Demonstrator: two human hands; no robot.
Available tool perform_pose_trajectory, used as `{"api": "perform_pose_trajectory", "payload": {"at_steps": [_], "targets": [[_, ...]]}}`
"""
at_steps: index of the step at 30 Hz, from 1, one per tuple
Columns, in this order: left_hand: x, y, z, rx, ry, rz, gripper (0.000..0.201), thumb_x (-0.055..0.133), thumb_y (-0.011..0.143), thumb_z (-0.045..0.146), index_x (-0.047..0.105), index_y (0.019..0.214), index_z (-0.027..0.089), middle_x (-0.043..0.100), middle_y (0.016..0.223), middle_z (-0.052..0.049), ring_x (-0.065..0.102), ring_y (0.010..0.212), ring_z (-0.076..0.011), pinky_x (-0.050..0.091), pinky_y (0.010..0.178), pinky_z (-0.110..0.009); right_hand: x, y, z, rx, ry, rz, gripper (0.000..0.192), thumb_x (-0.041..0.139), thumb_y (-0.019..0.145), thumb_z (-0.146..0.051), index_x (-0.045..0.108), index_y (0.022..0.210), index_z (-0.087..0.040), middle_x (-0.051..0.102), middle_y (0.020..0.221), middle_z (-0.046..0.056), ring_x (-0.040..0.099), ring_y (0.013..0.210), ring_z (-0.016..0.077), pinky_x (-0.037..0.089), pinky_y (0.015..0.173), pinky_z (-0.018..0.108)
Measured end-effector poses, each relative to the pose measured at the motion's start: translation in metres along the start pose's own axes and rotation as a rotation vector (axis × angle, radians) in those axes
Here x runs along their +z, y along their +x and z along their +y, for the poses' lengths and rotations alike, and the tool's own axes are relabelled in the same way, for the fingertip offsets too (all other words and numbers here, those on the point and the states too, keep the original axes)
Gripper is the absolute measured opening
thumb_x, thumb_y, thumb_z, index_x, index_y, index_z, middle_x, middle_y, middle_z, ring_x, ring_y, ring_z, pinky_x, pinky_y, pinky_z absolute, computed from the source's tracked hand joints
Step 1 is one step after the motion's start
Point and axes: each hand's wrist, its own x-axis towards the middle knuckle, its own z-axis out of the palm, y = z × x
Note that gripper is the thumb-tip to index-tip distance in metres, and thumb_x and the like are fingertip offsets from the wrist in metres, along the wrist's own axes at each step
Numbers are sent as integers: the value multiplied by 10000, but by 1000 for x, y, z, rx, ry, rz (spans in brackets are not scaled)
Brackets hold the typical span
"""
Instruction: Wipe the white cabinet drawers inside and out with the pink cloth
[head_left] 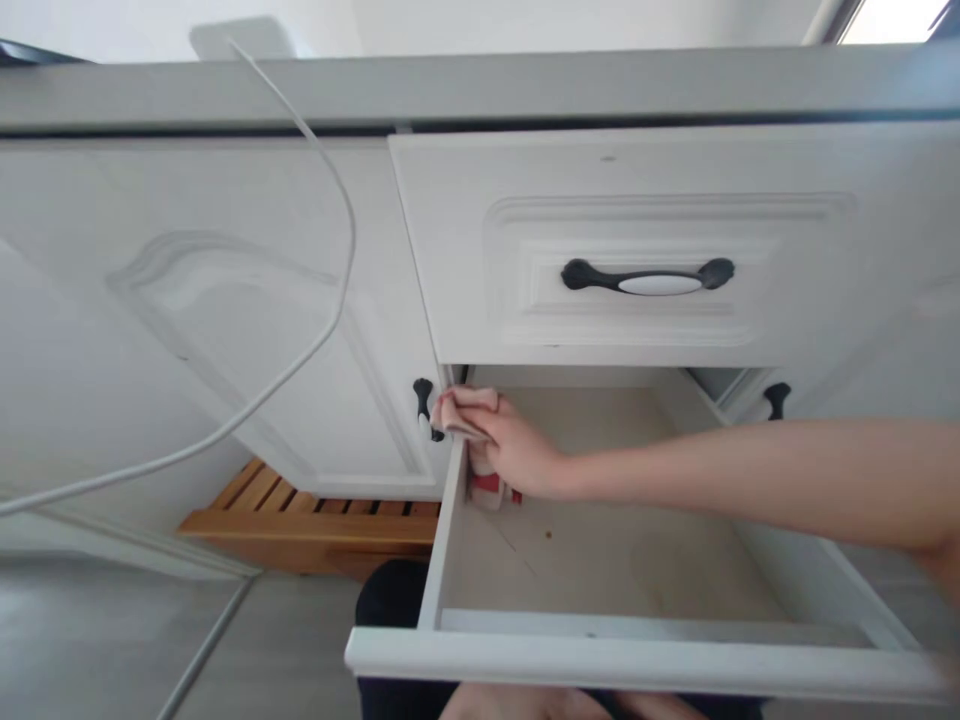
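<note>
My right hand (525, 450) reaches in from the right and is closed on a pink cloth (469, 410). The cloth is bunched over the top edge of the left side wall of a pulled-out white drawer (645, 655). Part of it hangs down inside, where a red patch shows near the drawer floor. A small dark speck (548, 535) lies on the beige drawer bottom. I do not make out my left hand; bare skin shows below the drawer front, but which body part it is I cannot tell.
Above is a closed drawer with a black-and-white handle (649, 278). A cabinet door with a dark handle (424, 408) adjoins on the left. A white cable (330, 320) hangs across it from the countertop (525, 90). A slatted wooden bench (315, 530) stands low at left.
</note>
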Motion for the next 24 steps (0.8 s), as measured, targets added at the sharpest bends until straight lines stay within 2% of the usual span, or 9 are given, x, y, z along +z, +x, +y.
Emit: {"api": "perform_pose_trajectory", "payload": {"at_steps": [4,6,8,10,12,15,17,20,24], "targets": [[-2,5,-14,10,5,-49,668,634,911,574,575,1457,193,715,1252,-119,686,1212,-305,553,1009,-383,-5,-47,-48,-43,268,-311,476,502,805,-37,759,1159,-224,646,1364,26,506,1351,200,377,1174,324],[-3,9,-22,71,2,-75,721,626,923,562,511,1500,145,721,1198,-153,696,1194,-307,546,1009,-399,-12,-52,-72,-43,383,-512,387,508,799,-44,773,1035,-198,687,1274,22,549,1292,192,423,1101,286],[-5,12,-28,154,4,-122,732,598,950,539,444,1538,129,730,1147,-169,682,1223,-303,521,1039,-409,-17,-47,-87,-40,441,-642,350,508,819,-61,753,1035,-187,680,1250,20,585,1209,170,462,1003,247],[-8,13,-29,215,20,-174,728,580,971,507,402,1558,114,742,1092,-181,654,1269,-302,486,1084,-419,-19,-38,-94,31,446,-741,365,506,828,-88,729,1092,-206,684,1100,2,634,968,131,499,805,212],[-10,14,-25,226,34,-205,732,590,972,489,381,1568,120,750,1056,-176,634,1298,-303,460,1115,-431,-17,-30,-93,156,450,-828,392,517,807,-101,713,1121,-230,634,882,-38,580,704,95,451,606,187],[-8,12,-14,167,13,-198,685,608,973,461,383,1576,227,759,1077,-119,617,1322,-282,444,1135,-438,-14,-30,-82,316,638,-868,336,576,780,-99,706,1068,-215,607,814,-58,539,627,70,432,570,164],[-5,10,-9,171,-11,-187,619,602,985,403,405,1562,299,765,1097,-83,603,1341,-269,431,1148,-449,-18,-39,-71,434,858,-871,286,613,751,-65,707,993,-186,650,880,-40,591,707,73,475,654,161],[-1,7,-9,201,-42,-159,577,597,990,327,436,1545,306,771,1114,-85,610,1333,-270,430,1147,-474,-38,-60,-55,581,1081,-909,286,641,733,-30,717,968,-173,692,972,-6,657,848,98,517,792,189],[1,3,-10,126,-8,-118,563,605,991,361,457,1531,305,758,1175,-98,623,1317,-272,452,1122,-473,-84,-95,-33,664,914,-792,92,655,759,-99,690,830,-144,706,895,28,684,876,140,546,850,250]]}}
